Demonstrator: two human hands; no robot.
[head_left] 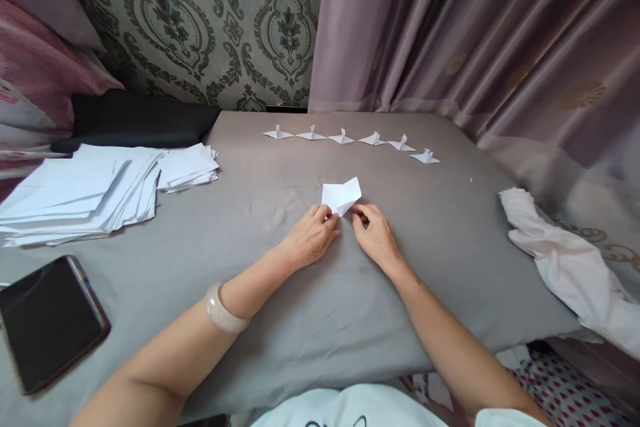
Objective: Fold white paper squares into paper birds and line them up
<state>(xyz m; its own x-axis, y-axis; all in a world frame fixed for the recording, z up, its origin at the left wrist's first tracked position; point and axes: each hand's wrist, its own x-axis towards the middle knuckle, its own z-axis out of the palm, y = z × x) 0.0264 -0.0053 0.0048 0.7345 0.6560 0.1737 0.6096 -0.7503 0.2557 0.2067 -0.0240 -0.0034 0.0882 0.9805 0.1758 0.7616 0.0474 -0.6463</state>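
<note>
A small sheet of white paper (341, 196), creased and partly folded, stands up a little from the grey cloth in front of me. My left hand (311, 235) grips its lower left edge with thumb and fingers closed. At the lower right of the sheet is my right hand (374, 233), its thumb and fingers curled together close to the paper's edge; whether they pinch it is hard to see. Beyond both hands, several folded white paper birds (341, 137) sit in a curved row near the far side of the table.
Stacks of white paper (75, 197) and smaller sheets (187, 167) lie at left, before a black cushion-like item (140, 119). A dark-screened tablet (53, 323) rests at the near left. Bunched white cloth (565, 253) lies along the right edge. Curtains (380, 27) hang behind the grey-covered table (450, 213).
</note>
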